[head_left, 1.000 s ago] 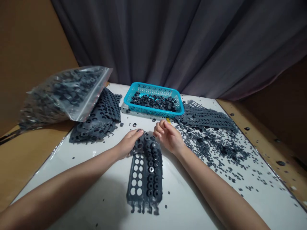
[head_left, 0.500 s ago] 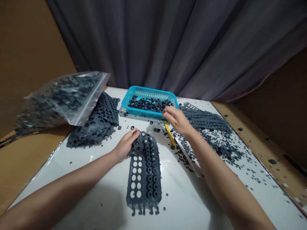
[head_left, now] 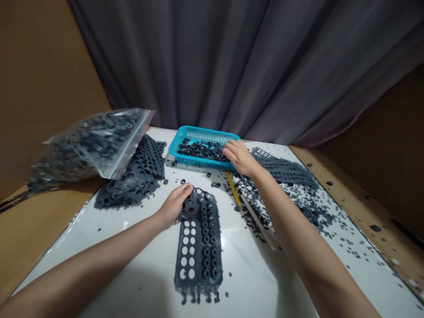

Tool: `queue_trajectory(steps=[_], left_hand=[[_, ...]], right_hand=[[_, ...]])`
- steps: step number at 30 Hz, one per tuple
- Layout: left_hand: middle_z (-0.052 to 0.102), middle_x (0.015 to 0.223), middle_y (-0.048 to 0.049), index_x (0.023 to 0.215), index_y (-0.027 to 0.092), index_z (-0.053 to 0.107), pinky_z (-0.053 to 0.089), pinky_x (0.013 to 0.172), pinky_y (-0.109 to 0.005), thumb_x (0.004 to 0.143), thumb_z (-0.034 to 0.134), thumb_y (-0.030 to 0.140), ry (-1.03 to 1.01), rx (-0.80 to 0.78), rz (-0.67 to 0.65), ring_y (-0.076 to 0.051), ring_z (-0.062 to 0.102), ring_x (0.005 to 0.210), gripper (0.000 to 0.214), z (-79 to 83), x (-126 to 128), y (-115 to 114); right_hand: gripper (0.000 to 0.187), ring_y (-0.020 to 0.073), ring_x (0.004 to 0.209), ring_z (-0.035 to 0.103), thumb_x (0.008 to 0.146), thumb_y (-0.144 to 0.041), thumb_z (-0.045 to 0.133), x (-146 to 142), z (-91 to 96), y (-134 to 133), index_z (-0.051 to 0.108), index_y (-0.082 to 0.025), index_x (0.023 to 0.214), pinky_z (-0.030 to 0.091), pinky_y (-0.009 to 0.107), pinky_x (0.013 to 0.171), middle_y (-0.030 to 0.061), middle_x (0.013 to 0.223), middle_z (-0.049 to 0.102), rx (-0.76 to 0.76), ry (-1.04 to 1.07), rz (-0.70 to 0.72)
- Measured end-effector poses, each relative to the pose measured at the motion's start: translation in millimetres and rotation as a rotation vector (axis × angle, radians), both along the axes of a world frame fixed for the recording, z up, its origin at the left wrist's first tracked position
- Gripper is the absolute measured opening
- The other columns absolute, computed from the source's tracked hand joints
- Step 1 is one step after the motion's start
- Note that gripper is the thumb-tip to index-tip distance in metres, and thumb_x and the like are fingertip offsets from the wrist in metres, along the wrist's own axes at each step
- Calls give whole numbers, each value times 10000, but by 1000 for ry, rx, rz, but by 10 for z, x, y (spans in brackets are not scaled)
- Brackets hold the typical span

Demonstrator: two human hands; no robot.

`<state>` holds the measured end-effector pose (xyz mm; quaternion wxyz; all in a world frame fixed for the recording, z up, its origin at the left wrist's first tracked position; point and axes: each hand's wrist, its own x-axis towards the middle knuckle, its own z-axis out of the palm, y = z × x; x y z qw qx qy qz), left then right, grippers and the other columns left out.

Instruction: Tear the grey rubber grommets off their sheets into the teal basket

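Note:
My left hand (head_left: 177, 204) is closed on the far left corner of a black rubber sheet (head_left: 200, 265). That corner is folded up toward me. Bare holes fill the sheet's left side, while ring-shaped rubber pieces (head_left: 209, 240) still sit in rows on its right. My right hand (head_left: 240, 157) is over the right end of a blue plastic basket (head_left: 185, 162), its fingers curled together. Whatever those fingers hold, if anything, is hidden. Many small black rubber pieces (head_left: 198, 149) lie inside the basket.
A clear zip bag (head_left: 96, 141) full of black pieces leans at left above stacked perforated sheets (head_left: 139, 172). More sheets (head_left: 281, 167) lie at right, near scattered black bits (head_left: 311, 212). A yellow stick (head_left: 233, 191) and a pale strip (head_left: 258, 222) lie by my right forearm.
My right hand has moved slightly left, further over the basket. My left hand keeps its hold on the rubber sheet. The whole view has shifted a little.

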<state>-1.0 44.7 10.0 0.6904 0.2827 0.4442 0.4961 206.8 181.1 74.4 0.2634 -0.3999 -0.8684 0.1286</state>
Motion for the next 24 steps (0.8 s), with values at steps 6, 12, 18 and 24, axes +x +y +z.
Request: queue_trajectory(steps=[6,12,18,24], left_hand=[[492,591,59,742,195,504,394,424,-182,749,592,495,91,80,-66,-80,446,465,313,-6,6,-23],[452,620,42,697,164,534,349,530,-177,786,568,451,262,299,-110,-86,415,581,302,-6,17,-31],[535,751,0,812,175,564,390,686,-243,788,537,471,307,376,-124,-149,495,734,299,20,-61,12],[465,957,-36,900,213,461,346,846,-314,764,541,491,839,585,388,-205,440,978,319,19,-124,-56]], right_hand=[[314,301,1041,411,871,-409,434,-75,61,-480,542,-164,1034,288,449,881,158,1120,535,174,-97,-137],[330,209,714,462,830,-502,478,-393,50,-1274,514,-176,787,297,350,688,77,776,572,26,-369,190],[277,157,670,463,879,-431,459,-391,-18,-1156,478,-177,771,291,286,650,30,736,543,-88,-276,243],[317,155,686,447,860,-476,476,-307,-96,-1120,471,-179,749,306,270,642,21,721,531,-98,-58,229]])
